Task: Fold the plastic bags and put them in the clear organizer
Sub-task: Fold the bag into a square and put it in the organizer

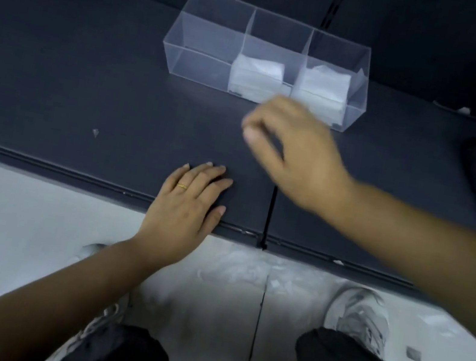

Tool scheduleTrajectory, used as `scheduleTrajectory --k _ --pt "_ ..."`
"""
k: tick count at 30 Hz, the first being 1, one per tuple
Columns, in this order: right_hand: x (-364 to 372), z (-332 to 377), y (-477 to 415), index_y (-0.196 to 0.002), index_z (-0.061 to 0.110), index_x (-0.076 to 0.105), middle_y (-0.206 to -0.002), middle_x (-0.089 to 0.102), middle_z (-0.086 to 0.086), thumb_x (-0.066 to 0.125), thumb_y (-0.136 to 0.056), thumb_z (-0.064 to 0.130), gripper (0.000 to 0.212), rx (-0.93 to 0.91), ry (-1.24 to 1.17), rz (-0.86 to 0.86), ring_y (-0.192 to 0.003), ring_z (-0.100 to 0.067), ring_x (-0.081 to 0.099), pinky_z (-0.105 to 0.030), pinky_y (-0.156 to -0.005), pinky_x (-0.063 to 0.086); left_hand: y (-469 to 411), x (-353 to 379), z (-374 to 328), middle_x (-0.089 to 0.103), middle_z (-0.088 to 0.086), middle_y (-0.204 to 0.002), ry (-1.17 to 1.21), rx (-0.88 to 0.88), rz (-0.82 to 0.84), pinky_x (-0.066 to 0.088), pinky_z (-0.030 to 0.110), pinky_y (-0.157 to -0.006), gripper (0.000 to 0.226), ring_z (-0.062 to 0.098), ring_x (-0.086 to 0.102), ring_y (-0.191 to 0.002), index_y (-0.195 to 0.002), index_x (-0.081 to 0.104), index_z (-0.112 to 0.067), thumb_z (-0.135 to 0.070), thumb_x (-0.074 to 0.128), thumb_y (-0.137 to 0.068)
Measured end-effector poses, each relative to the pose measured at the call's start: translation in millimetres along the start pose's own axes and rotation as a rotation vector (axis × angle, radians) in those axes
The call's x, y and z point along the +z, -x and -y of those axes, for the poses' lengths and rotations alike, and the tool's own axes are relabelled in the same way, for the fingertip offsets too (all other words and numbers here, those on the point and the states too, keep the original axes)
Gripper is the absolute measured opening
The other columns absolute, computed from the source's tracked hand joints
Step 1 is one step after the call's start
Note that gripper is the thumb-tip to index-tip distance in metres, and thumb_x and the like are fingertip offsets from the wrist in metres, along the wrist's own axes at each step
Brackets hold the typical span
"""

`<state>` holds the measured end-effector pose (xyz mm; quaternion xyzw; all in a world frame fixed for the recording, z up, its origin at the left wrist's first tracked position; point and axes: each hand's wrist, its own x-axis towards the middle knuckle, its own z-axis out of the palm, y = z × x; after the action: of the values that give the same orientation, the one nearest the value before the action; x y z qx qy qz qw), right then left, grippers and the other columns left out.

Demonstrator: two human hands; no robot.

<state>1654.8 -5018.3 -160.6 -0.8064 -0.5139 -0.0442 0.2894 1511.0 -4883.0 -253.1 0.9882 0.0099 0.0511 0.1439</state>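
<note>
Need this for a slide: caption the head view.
Left hand flat on table; right hand near clear organizer, folded bags in two compartments.

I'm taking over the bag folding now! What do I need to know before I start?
Hands: the left hand lies flat on the near edge of the dark table, holding nothing. The right hand is in the air just in front of the clear organizer, blurred, with fingers curled and nothing seen in it.
Done: middle folded bags and right folded bags sit in their compartments.
Left: the left compartment is empty. The loose plastic on the floor is probably more bags to fold.
</note>
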Motion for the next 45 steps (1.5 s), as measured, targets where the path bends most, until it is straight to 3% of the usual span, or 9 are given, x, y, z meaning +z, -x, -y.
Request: scheduleTrajectory --k 4,8,13,17,21,25,29,36,45 --pt "21 29 154 -0.118 0.017 0.059 -0.130 0.053 -0.005 0.039 -0.098 0.039 0.036 -0.025 0.008 0.577 -0.098 -0.021 0.059 -0.032 -0.076 0.051 1 1 1 0.044 0.006 -0.147 -0.060 0.000 0.074 0.023 0.044 -0.115 0.051 0.023 0.036 -0.139 -0.139 0.048 -0.014 -0.036 0.028 -0.097" --pt "54 -13 221 -0.153 0.023 -0.003 -0.160 -0.019 0.003 0.048 -0.096 0.035 0.077 0.356 0.295 0.914 -0.111 -0.024 0.054 -0.032 -0.081 0.048 2 6 2 0.041 0.007 -0.149 -0.113 0.009 0.077 0.020 0.043 -0.116 0.053 0.023 0.033 -0.140 -0.142 0.044 -0.013 -0.036 0.025 -0.098" --pt "67 -20 213 -0.144 0.014 0.031 -0.145 0.034 -0.007 0.048 -0.095 0.020 0.052 0.439 0.350 0.933 -0.122 -0.025 0.047 -0.034 -0.095 0.041 2 1 -3 0.040 0.007 -0.150 -0.077 0.003 0.063 0.017 0.043 -0.118 0.054 0.023 0.031 -0.141 -0.141 0.044 -0.012 -0.038 0.026 -0.097" --pt "30 19 173 -0.089 0.024 0.063 -0.087 0.062 0.007 0.061 -0.084 0.036 0.013 0.441 -0.249 0.556 -0.079 -0.009 0.059 -0.028 -0.071 0.049 -2 -19 -7 0.047 -0.007 -0.144 0.499 -0.140 0.168 0.009 0.037 -0.120 0.050 0.006 0.028 -0.141 -0.126 0.056 -0.032 -0.060 0.038 -0.089" --pt "-24 29 121 -0.068 0.018 0.063 -0.056 0.061 -0.001 0.065 -0.078 0.049 0.032 0.849 -1.006 0.084 -0.046 -0.009 0.054 -0.022 -0.051 0.048 -17 -61 -35 0.075 -0.006 -0.094 1.554 -0.507 0.413 0.057 0.028 -0.076 0.071 0.008 0.071 -0.088 -0.090 0.078 -0.030 -0.086 0.062 -0.049" --pt "-35 17 91 -0.102 -0.007 0.062 -0.091 0.058 -0.024 0.057 -0.073 0.045 0.059 1.064 -1.189 -0.032 -0.073 -0.029 0.050 -0.037 -0.069 0.048 -27 -70 -59 0.069 0.001 -0.116 1.456 -0.414 0.455 0.056 0.028 -0.079 0.047 0.017 0.066 -0.103 -0.126 0.062 -0.017 -0.044 0.060 -0.087" --pt "-28 13 85 -0.113 -0.010 0.061 -0.118 0.057 -0.037 0.063 -0.080 0.039 0.059 1.172 -1.212 -0.080 -0.095 -0.031 0.052 -0.056 -0.098 0.043 -33 -67 -58 0.073 0.012 -0.100 1.475 -0.440 0.315 0.056 0.034 -0.080 0.043 0.026 0.068 -0.090 -0.101 0.072 -0.008 -0.032 0.074 -0.066" --pt "-40 -21 97 -0.070 0.008 0.059 -0.048 0.049 0.002 0.070 -0.083 0.031 0.029 1.209 -0.947 -0.378 -0.039 -0.009 0.034 -0.018 -0.039 0.026 -43 -52 -26 0.062 0.000 -0.065 1.479 -0.718 0.018 0.049 0.017 -0.056 0.019 0.007 0.053 -0.056 -0.078 0.073 -0.014 -0.009 0.060 -0.091" --pt "-51 -69 112 -0.080 0.015 0.061 -0.060 0.052 -0.001 0.055 -0.093 0.045 0.033 1.469 -0.964 -0.291 -0.044 -0.011 0.041 -0.022 -0.041 0.035 -41 -45 14 0.059 0.005 -0.097 0.984 -0.897 -0.449 0.050 0.022 -0.076 0.013 0.006 0.056 -0.079 -0.096 0.056 -0.016 -0.029 0.055 -0.096"
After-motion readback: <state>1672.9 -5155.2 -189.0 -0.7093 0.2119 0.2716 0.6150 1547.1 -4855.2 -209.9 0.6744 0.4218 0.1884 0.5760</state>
